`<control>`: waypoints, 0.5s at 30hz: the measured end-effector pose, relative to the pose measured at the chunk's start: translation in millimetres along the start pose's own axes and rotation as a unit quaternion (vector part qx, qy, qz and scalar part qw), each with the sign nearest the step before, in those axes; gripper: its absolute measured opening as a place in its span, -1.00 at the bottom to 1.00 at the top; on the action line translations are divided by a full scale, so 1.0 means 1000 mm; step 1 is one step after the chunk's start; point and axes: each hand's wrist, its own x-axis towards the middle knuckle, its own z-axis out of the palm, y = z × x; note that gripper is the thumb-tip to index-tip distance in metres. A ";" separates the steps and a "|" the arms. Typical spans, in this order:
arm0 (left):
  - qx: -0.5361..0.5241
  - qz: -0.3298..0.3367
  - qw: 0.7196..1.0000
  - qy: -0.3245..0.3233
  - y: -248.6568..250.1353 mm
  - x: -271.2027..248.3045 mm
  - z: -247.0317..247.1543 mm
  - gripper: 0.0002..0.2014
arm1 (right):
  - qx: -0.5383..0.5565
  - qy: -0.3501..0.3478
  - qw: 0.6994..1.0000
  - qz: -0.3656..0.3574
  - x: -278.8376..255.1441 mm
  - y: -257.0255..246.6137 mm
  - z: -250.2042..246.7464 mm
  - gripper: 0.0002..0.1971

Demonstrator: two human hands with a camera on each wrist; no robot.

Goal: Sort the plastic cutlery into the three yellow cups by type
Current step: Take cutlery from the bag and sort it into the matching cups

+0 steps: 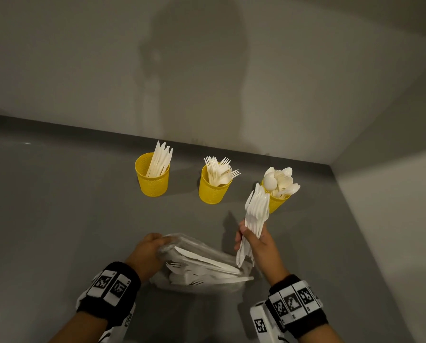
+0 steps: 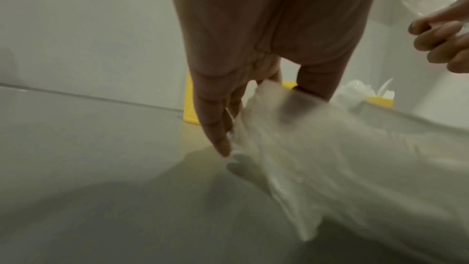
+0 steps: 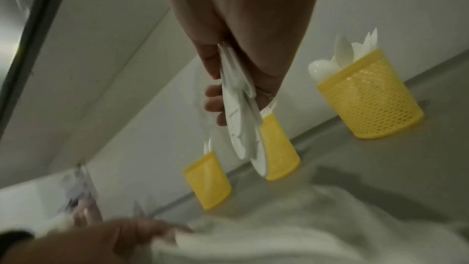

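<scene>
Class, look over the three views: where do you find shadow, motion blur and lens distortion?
Head view: a large shadow falls on the back wall, and the counter edge bows. Left wrist view: the plastic bag is smeared by motion blur. Right wrist view: the left hand and bag are blurred, while the spoon cup stays fairly sharp.

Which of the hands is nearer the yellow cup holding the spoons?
Right. The right hand holds a cutlery bundle just in front of the spoon cup; the left hand grips the plastic bag, farther left.
</scene>
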 end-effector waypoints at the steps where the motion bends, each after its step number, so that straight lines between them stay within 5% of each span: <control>1: -0.007 0.003 1.000 0.029 0.002 -0.003 -0.003 -0.55 | 0.036 -0.003 0.999 0.003 0.000 -0.007 0.001 -0.89; 5: -0.048 0.055 0.989 0.129 0.024 -0.022 -0.019 -0.40 | 0.163 -0.024 0.986 0.025 -0.005 -0.027 0.008 -0.90; 8: -0.132 0.100 0.977 0.131 0.063 -0.029 -0.030 -0.72 | 0.203 -0.046 0.978 0.028 -0.008 -0.037 0.018 -0.87; 15: -0.319 0.162 0.925 0.128 0.152 -0.032 -0.037 -0.91 | 0.162 -0.076 0.984 0.006 -0.008 -0.040 0.037 -0.86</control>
